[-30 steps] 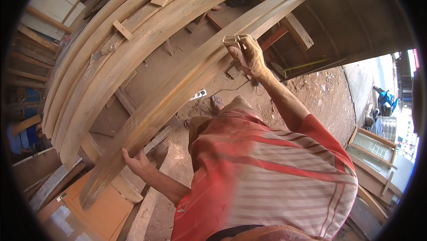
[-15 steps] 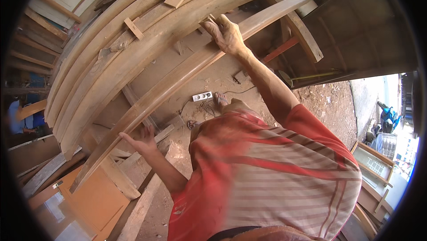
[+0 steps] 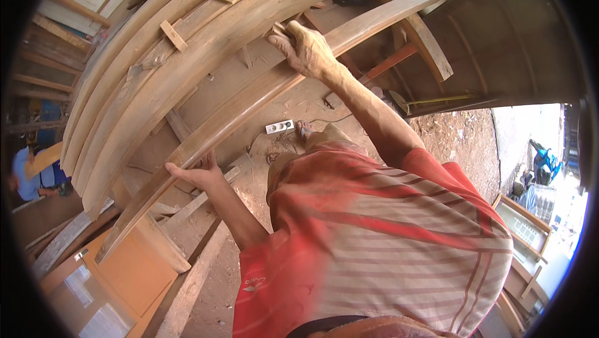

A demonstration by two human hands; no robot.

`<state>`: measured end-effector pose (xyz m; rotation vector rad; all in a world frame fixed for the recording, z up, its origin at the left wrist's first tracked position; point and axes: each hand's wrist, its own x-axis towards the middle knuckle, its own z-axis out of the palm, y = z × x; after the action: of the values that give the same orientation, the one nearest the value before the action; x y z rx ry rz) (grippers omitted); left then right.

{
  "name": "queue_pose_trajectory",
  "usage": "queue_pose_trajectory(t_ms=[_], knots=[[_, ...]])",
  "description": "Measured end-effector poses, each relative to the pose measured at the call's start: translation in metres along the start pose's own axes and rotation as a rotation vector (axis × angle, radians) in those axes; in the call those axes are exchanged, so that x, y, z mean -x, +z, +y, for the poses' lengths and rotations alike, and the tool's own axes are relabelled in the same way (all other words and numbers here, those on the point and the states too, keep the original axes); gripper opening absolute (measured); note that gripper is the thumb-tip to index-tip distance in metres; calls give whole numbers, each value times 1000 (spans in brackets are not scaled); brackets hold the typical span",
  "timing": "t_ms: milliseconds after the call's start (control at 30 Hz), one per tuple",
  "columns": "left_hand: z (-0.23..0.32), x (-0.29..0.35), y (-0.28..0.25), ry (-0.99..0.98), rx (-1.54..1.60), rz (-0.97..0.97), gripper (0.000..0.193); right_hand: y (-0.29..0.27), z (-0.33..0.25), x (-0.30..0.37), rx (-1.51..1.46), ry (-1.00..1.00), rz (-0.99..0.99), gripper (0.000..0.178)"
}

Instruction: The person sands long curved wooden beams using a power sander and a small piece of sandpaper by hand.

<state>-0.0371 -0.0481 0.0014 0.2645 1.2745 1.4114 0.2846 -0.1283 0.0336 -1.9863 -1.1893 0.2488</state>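
The curved wooden beam runs beneath the right hand, curled, its grip unclear, and past the left hand, spread wide at its edge. Such loose support could let uneven pressure roll it.

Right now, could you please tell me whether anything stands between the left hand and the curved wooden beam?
Nothing visible does: the thumb of the left hand meets the near edge of the curved wooden beam, with no other object showing between them.
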Motion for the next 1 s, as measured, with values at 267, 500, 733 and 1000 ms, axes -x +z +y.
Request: queue_pose_trajectory(t_ms=[267,500,733,1000], knots=[[-9,12,-66,-29,-93,-34,97,-77,23,67,-115,148,-136,55],[-25,6,-69,71,-140,5,103,-190,129,17,-33,160,-434,65],[-21,-6,-77,174,-281,13,101,-187,162,-6,-12,146,-973,57],[-27,5,-57,196,-345,19,103,-166,193,-18,-174,-193,-1180,47]])
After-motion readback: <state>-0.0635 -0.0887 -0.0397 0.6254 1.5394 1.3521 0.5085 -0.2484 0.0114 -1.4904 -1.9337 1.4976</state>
